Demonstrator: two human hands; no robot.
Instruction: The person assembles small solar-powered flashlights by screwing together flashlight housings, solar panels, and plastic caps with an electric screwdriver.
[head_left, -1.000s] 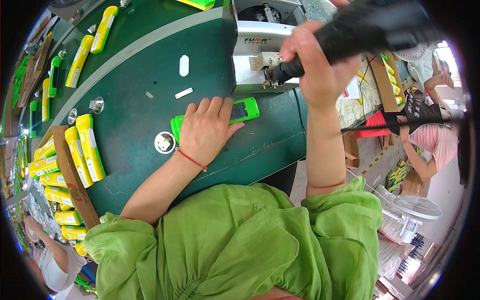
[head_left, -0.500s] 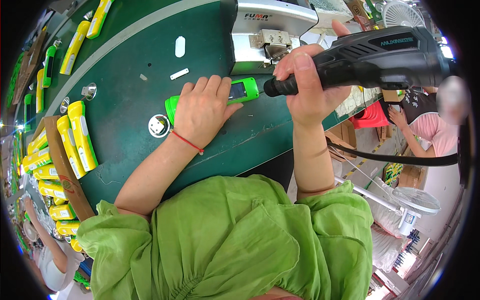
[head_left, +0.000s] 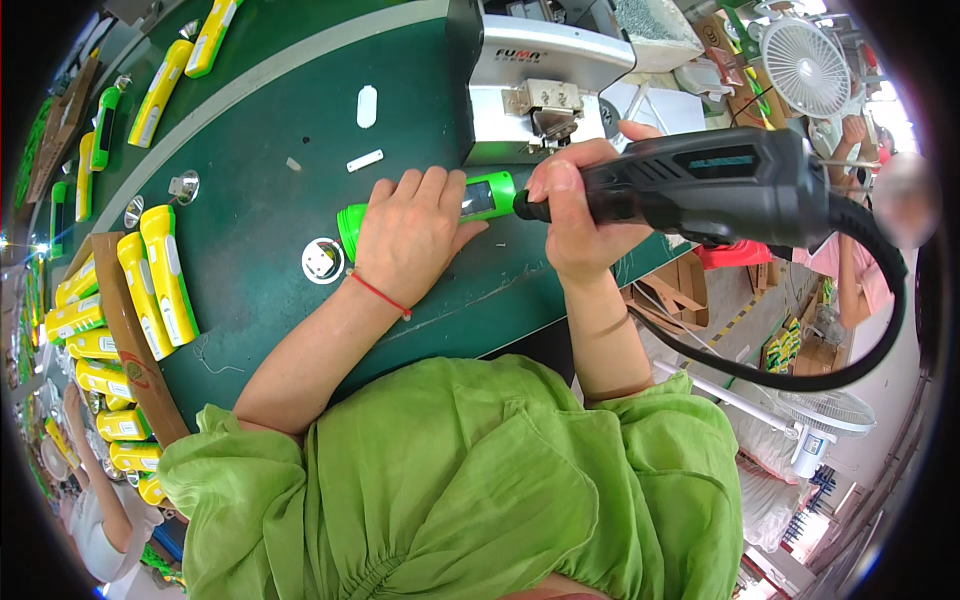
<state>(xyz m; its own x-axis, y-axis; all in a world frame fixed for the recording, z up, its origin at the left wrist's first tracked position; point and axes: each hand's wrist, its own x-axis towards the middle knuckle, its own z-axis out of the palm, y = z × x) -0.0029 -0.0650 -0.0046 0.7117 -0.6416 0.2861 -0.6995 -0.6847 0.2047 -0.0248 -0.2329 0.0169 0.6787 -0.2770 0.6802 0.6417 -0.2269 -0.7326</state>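
Observation:
My left hand (head_left: pixel 408 232) lies over a green flashlight body (head_left: pixel 503 192), fingers wrapped round it, holding it on its side on the green tabletop. A dark window shows near its right end; the middle is hidden under my palm. In my right hand (head_left: pixel 580 230) is a black electric screwdriver (head_left: pixel 700 185), held level with its nose at the flashlight's right end. The bit cannot be made out. Beside my left wrist sits a round white-and-silver lamp part (head_left: pixel 322 260). A small white strip (head_left: pixel 365 161) and a white oval plate (head_left: pixel 367 107) lie beyond my left hand.
A silver-and-black machine (head_left: pixel 500 75) stands just beyond the screwdriver. Left of my arm, a cardboard divider (head_left: pixel 130 330) borders several yellow flashlights (head_left: pixel 170 275). The screwdriver's thick cable (head_left: pixel 850 375) loops at right. Other people work at both sides.
My right hand has brought the screwdriver left, its nose now closer against the flashlight's end and its rear lower in the view. My left hand keeps its hold. The whole view has shifted slightly.

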